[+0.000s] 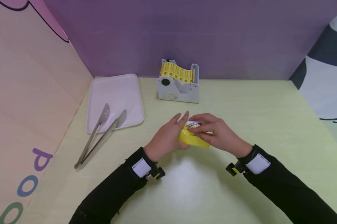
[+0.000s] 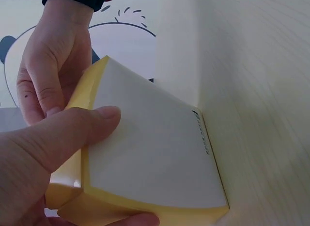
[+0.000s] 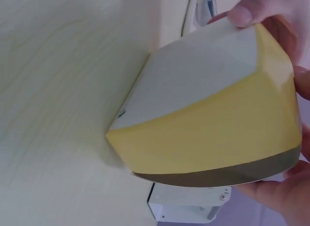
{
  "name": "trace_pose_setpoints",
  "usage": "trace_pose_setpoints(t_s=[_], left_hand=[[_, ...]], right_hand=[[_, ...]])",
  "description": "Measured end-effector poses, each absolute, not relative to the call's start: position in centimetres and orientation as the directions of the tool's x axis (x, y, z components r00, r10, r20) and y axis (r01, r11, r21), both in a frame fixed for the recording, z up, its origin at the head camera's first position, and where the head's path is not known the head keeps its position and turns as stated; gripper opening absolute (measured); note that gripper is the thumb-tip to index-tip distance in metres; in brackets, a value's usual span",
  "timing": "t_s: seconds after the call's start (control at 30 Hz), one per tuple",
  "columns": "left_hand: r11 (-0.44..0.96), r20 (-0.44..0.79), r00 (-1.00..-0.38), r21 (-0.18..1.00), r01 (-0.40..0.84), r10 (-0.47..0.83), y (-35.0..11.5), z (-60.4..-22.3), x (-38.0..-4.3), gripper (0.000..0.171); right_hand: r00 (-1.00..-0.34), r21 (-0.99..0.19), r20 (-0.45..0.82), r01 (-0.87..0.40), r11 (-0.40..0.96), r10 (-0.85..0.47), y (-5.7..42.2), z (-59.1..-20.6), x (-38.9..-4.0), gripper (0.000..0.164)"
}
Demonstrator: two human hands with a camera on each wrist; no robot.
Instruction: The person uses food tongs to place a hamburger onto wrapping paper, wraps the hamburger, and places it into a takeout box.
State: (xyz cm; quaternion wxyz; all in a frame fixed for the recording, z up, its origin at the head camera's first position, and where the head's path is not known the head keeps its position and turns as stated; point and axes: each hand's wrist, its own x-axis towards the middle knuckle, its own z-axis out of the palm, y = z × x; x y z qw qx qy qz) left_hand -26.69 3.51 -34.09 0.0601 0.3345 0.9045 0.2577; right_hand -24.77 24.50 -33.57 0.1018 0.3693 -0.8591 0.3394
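Both hands meet on a yellow paper box (image 1: 194, 140) with a white panel, held up over the middle of the table. My left hand (image 1: 168, 133) grips its left side. In the left wrist view the left thumb (image 2: 99, 126) lies on the white panel, which has small dark lettering along one edge, and other fingers are under the yellow side. My right hand (image 1: 221, 133) has its fingers bent over the printed end of the box, where a strip of print shows between the hands. The right wrist view shows the box (image 3: 208, 124) broadside, with a brownish strip along its lower edge.
A label dispenser (image 1: 178, 88) with a roll of yellow printed labels stands at the back. To the left is a white tray (image 1: 129, 93), with metal tongs (image 1: 91, 146) resting partly on it and partly on the table. A purple panel (image 1: 199, 37) borders the back.
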Motion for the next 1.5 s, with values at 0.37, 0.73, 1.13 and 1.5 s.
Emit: trace_pose_setpoints(t_s=[0.37, 0.73, 1.13, 1.5], left_hand=[[0.655, 0.053, -0.789, 0.525, 0.544, 0.612, 3.6, -34.1, -26.7, 0.104], [0.647, 0.005, -0.779, 0.553, 0.524, 0.627, 3.4, -34.2, -26.8, 0.111], [0.622, 0.123, -0.74, 0.463, 0.632, 0.661, 3.3, -34.2, -27.0, 0.091], [0.63, 0.078, -0.748, 0.486, 0.605, 0.659, 3.4, -34.0, -27.1, 0.092]], right_hand=[[-0.65, -0.383, 0.447, -0.76, 0.525, -0.615, 25.0, -35.1, -24.1, 0.042], [-0.517, 0.001, 0.431, -0.819, 0.573, -0.739, 25.2, -35.2, -23.8, 0.054], [-0.452, 0.14, 0.48, -0.806, 0.574, -0.752, 25.2, -35.5, -23.4, 0.054], [-0.505, 0.054, 0.435, -0.811, 0.582, -0.745, 25.6, -35.6, -23.4, 0.056]])
